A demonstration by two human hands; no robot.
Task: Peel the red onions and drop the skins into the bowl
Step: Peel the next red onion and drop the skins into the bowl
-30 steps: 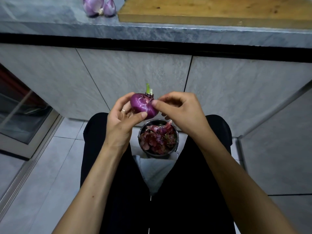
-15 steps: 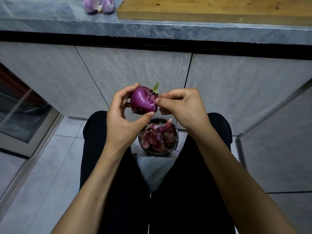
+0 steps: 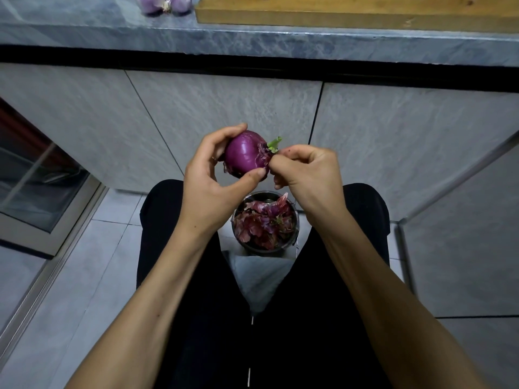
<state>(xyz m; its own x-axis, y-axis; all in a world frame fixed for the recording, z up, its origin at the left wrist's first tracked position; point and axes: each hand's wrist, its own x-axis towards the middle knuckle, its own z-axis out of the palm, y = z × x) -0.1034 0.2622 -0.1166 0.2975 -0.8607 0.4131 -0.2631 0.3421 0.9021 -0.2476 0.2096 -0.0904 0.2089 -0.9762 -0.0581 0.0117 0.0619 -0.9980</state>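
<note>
A person seated before grey stone-look cabinet doors holds a glossy purple-red onion [image 3: 247, 154] in mid-air above the lap, directly over a round metal bowl [image 3: 293, 242] heaped with papery red-pink onion skins [image 3: 262, 224] that stands on the tiled floor between the knees. The left hand [image 3: 209, 181] cradles the bulb, thumb pressed under its near side and fingers curled over the far side. The right hand [image 3: 304, 175] meets it from the other side, fingertips bunched and pinching a wrinkled strip of skin at the neck, just below a short green sprout [image 3: 274, 144]. Both forearms reach forward, wrists bent inward toward each other.

The onion looks firm and smooth, likely slippery where the shiny layer is exposed, so the cupped grip around its girth seems the safest hold. The skin appears thin, dry and brittle, apt to tear in small flakes; the crinkled edge at the neck is probably the best place to catch it.

On the grey stone desk above, two pale peeled onions [image 3: 165, 3] sit near its front edge, left of a thick wooden chopping board [image 3: 351, 12].
</note>
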